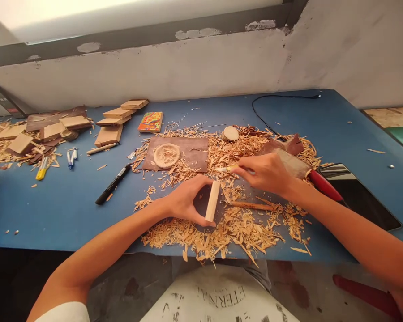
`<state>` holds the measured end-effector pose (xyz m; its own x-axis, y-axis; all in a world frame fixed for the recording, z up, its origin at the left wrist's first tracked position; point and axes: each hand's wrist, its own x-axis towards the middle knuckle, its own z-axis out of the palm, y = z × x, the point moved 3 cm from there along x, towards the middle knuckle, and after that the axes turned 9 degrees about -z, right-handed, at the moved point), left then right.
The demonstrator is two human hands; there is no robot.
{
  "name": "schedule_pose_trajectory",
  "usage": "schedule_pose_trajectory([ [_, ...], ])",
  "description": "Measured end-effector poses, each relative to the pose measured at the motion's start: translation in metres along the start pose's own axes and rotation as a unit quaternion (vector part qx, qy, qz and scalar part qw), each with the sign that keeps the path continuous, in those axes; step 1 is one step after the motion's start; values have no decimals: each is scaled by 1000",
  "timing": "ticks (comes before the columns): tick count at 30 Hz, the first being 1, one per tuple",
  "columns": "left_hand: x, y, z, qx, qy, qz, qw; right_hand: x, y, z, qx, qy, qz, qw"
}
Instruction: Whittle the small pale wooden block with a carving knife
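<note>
In the head view, the left hand [184, 200] grasps a wooden block [212, 201] between thumb and fingers, above shavings [245, 232] on the blue table [70, 219]. At two o'clock from the block, the right hand [267, 172] clutches a slim tool [233, 168]. A round wooden piece [167, 155] lies toward ten, a wooden-handled tool [251, 205] at three, a black marker [112, 185] at nine.

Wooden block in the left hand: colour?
The wooden block is pale cream-tan; shows best in the head view, the only one.
</note>
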<state>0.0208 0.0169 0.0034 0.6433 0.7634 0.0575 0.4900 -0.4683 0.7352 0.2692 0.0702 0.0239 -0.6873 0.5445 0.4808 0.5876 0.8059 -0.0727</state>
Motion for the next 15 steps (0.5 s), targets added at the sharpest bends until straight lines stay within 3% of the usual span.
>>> schedule_pose_trajectory([
  [6,0,-2,1,5,6,-1,1000,2,-46,-14,152,28,-52,987],
  [15,1,0,0,-6,-1,-6,1000,-7,-59,3,235,-15,-30,971],
])
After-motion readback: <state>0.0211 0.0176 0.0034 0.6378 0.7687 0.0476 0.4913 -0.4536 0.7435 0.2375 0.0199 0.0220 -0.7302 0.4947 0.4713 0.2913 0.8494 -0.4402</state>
